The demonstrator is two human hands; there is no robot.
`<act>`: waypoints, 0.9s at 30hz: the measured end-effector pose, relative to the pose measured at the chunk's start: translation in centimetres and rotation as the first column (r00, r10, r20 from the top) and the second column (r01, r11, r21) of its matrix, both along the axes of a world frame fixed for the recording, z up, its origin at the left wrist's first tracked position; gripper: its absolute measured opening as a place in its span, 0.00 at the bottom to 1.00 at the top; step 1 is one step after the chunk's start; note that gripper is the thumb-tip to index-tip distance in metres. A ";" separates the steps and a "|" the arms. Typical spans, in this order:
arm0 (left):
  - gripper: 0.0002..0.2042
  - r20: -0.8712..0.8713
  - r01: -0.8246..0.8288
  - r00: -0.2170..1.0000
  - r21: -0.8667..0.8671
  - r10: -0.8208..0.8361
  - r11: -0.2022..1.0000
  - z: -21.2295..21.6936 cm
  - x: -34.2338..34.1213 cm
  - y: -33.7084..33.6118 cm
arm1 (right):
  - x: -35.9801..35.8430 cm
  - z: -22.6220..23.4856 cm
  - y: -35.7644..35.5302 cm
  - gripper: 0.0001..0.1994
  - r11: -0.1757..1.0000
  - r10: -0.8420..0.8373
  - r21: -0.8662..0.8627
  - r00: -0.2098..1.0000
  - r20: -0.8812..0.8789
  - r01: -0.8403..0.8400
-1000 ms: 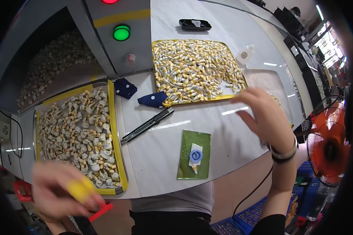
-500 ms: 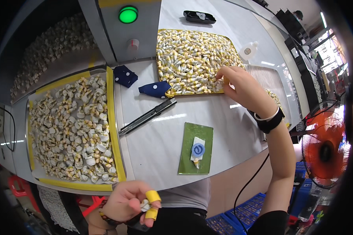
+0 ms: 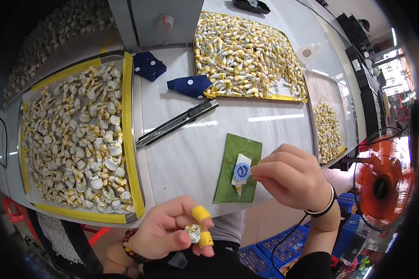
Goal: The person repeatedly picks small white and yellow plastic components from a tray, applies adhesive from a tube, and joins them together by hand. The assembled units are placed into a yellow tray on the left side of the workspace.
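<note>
Low at the front, my left hand (image 3: 172, 229) holds a small white figurine piece with dark stripes (image 3: 192, 233) between thumb and fingers. Yellow tape wraps two of its fingertips. My right hand (image 3: 293, 179) is closed in a pinch right beside a round blue piece (image 3: 242, 171); whatever its fingertips hold is hidden. That blue piece lies on a white square on a green plate (image 3: 226, 179), with a small white-and-yellow cone (image 3: 239, 189) just below it.
At left, a yellow-taped tray (image 3: 127, 102) holds many white figurine pieces. Another tray (image 3: 293, 99) at the back is full of small cones; a third tray (image 3: 315, 83) stands at right. A box cutter (image 3: 179, 122), navy dotted cloths (image 3: 189, 86) and an orange fan (image 3: 381, 183) are nearby.
My right hand has come from the back tray of cones down to the green plate. My left hand has shifted slightly right, still holding the figurine piece. The view has tilted downward.
</note>
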State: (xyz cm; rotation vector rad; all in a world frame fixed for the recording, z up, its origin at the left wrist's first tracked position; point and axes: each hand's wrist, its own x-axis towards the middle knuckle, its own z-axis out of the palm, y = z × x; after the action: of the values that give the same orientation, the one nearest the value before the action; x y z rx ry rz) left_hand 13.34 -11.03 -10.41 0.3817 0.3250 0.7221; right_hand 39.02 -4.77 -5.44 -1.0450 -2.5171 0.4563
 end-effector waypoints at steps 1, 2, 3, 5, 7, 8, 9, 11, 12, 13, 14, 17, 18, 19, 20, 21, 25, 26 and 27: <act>0.22 0.018 0.015 1.000 -0.008 -0.014 1.000 0.0 0.0 0.0 | -0.1 -0.3 -0.3 0.11 0.998 0.013 0.059 1.000 0.023 -0.014; 0.22 0.035 0.029 0.999 -0.015 -0.028 0.999 0.0 0.0 0.0 | -0.1 -0.4 -0.4 0.11 0.997 0.010 0.075 0.998 0.066 -0.015; 0.22 0.051 0.041 0.998 -0.021 -0.040 0.999 -0.1 0.0 0.0 | -0.1 -0.6 -0.4 0.12 0.996 0.009 0.092 0.994 0.106 -0.019; 0.21 0.072 0.046 0.996 -0.050 -0.042 0.998 0.0 0.1 0.0 | -0.3 -0.9 -0.5 0.12 0.992 0.015 0.119 0.988 0.153 -0.033; 0.21 0.073 0.050 0.996 -0.060 -0.046 0.997 0.1 0.1 0.1 | -0.4 -0.9 -0.4 0.11 0.988 0.025 0.143 0.985 0.173 -0.051; 0.21 0.062 0.050 0.997 -0.058 -0.047 0.997 0.2 0.2 0.1 | -0.5 -0.7 -0.5 0.10 0.990 0.039 0.129 0.981 0.192 -0.064; 0.21 0.049 0.047 0.998 -0.056 -0.044 0.997 0.1 0.2 0.0 | -0.7 -0.3 -0.6 0.10 0.990 0.056 0.116 0.976 0.208 -0.081; 0.21 0.033 0.031 0.999 -0.037 -0.030 0.999 -0.1 0.2 0.0 | -0.8 0.0 -0.8 0.10 0.990 0.067 0.108 0.970 0.233 -0.094; 0.21 0.025 0.025 0.999 -0.028 -0.024 0.999 -0.1 0.3 0.0 | -0.7 0.0 -1.0 0.10 0.990 0.060 0.112 0.969 0.241 -0.089; 0.22 -0.040 0.005 0.999 -0.060 -0.007 0.998 0.3 0.5 0.0 | -0.6 0.1 -1.0 0.10 0.990 0.053 0.116 0.967 0.248 -0.084; 0.23 -0.105 -0.017 0.994 -0.091 0.007 0.996 0.9 0.9 0.1 | -0.6 0.0 -1.0 0.10 0.990 0.058 0.115 0.969 0.240 -0.088; 0.22 -0.005 0.075 0.997 -0.109 -0.075 0.991 0.0 0.8 0.1 | -0.8 -0.1 -1.0 0.10 0.990 0.059 0.111 0.973 0.224 -0.086; 0.21 0.076 0.128 0.990 -0.100 -0.120 0.987 -0.4 0.6 0.1 | -0.9 -0.1 -1.0 0.10 0.991 0.058 0.105 0.973 0.223 -0.083; 0.21 0.081 0.151 0.986 -0.092 -0.144 0.984 -0.4 0.7 0.2 | -0.9 0.0 -1.0 0.11 0.992 0.057 0.098 0.973 0.222 -0.081; 0.21 0.085 0.174 0.982 -0.085 -0.166 0.981 -0.3 0.8 0.4 | -0.9 0.1 -1.0 0.11 0.994 0.036 0.092 0.987 0.157 -0.051; 0.21 0.086 0.192 0.979 -0.079 -0.185 0.978 -0.3 1.0 0.5 | -0.8 0.4 -1.1 0.10 0.996 0.017 0.083 0.996 0.090 -0.025; 0.20 0.136 0.265 0.959 -0.121 -0.249 0.957 -0.3 1.7 0.8 | -1.5 1.6 -1.9 0.09 0.998 0.010 -0.059 0.937 -0.348 -0.033; 0.20 0.158 0.279 0.953 -0.134 -0.257 0.951 -0.2 1.9 0.9 | -1.7 1.6 -2.1 0.09 0.996 0.043 -0.049 0.914 -0.402 -0.068; 0.19 0.174 0.284 0.950 -0.148 -0.258 0.947 -0.1 2.1 0.9 | -2.1 1.2 -2.1 0.08 0.993 0.081 -0.036 0.884 -0.461 -0.110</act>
State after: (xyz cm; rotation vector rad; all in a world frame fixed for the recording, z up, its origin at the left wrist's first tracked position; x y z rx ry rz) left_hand 15.40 -10.18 -10.52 0.1998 0.1825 0.4443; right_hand 36.92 -6.87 -4.21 -0.7260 -2.1430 0.7216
